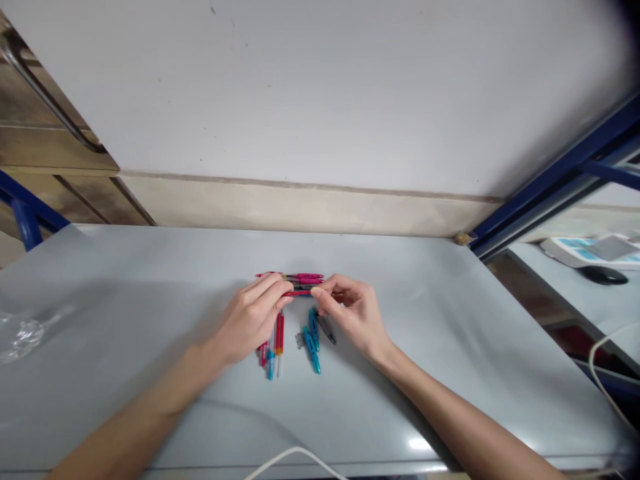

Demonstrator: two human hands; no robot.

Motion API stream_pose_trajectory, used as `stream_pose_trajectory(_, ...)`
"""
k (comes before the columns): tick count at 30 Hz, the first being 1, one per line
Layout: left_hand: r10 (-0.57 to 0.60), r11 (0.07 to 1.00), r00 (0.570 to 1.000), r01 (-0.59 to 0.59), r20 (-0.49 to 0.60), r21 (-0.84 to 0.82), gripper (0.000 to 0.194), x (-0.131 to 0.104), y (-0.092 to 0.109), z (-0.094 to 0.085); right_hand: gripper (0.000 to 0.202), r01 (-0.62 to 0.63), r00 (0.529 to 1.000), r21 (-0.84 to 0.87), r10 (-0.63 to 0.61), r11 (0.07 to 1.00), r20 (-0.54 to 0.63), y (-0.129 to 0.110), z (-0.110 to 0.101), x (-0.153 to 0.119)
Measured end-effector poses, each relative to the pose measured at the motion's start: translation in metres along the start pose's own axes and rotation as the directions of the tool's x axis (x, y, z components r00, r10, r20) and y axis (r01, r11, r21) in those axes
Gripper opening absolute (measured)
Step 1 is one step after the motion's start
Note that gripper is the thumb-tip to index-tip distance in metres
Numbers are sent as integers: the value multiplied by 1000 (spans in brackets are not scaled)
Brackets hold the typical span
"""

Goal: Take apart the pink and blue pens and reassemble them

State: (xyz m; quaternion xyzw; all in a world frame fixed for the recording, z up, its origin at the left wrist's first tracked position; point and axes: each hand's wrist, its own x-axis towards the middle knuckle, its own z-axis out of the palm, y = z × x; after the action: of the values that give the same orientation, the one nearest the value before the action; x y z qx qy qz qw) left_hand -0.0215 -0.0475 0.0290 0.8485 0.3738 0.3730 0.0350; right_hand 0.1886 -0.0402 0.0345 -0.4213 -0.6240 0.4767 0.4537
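Left hand (254, 312) pinching slim red tube (301, 293), fingers curled close; right hand (354, 312) gripping other end, thumb meeting fingertips. Tube spanning beyond glossy teal barrels (311, 348); thin red refills (279, 333) lying left of barrels, smooth gray tabletop (435, 333) gleaming beneath.

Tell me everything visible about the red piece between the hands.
The red piece is a thin, straight rod, seemingly plastic, its visible stretch lying almost level across the view. The left hand and right hand pinch it from either side, hiding its ends. Whether it touches the pens behind is unclear.
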Motion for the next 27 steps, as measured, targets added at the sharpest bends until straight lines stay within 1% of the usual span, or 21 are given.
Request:
stream_pose_trajectory(4, -8, 998, 997, 3, 73, 65, 18, -5, 4, 4, 33, -18, 997, 28, 16, 999, 72, -2, 4, -2)
stream_pose_trajectory(7, -42, 998, 995, 37, 89, 56, 22, -6, 4, 4, 25, 31, 999, 10, -32, 999, 40, 1, 6, 0)
stream_pose_trajectory(9, -82, 996, 992, 78, 98, 36, 21, -5, 1, 2, 16, 88, 996, -62, -85, 994, 37, 5, 5, 2)
stream_pose_trajectory(11, -125, 992, 987, 123, 101, 25, 20, -4, -3, -1, 7, 163, 983, -197, -141, 967, 120, 8, 2, 3)
stream_pose_trajectory(14, -180, 984, 980, 178, 90, 23, 20, -3, -10, -3, 4, 308, 929, -408, -179, 859, 324, 8, -1, 2)
stream_pose_trajectory(16, -191, 981, 977, 190, 92, 28, 19, -3, -12, -3, 12, 363, 894, -489, -148, 793, 423, 4, -1, -1)
stream_pose_trajectory(18, -193, 981, 976, 190, 102, 37, 19, -3, -13, -3, 21, 367, 877, -542, -87, 755, 472, 0, 0, -4)
stream_pose_trajectory(20, -190, 981, 976, 186, 106, 48, 20, -3, -12, -3, 25, 352, 874, -582, -36, 733, 484, -2, 2, -6)
stream_pose_trajectory(22, -186, 982, 977, 181, 102, 58, 22, -3, -11, -4, 22, 335, 878, -605, -5, 722, 479, -4, 3, -7)
stream_pose_trajectory(27, -169, 985, 980, 163, 104, 63, 24, -3, -10, -5, 12, 337, 877, -612, -2, 716, 481, -1, 6, -8)
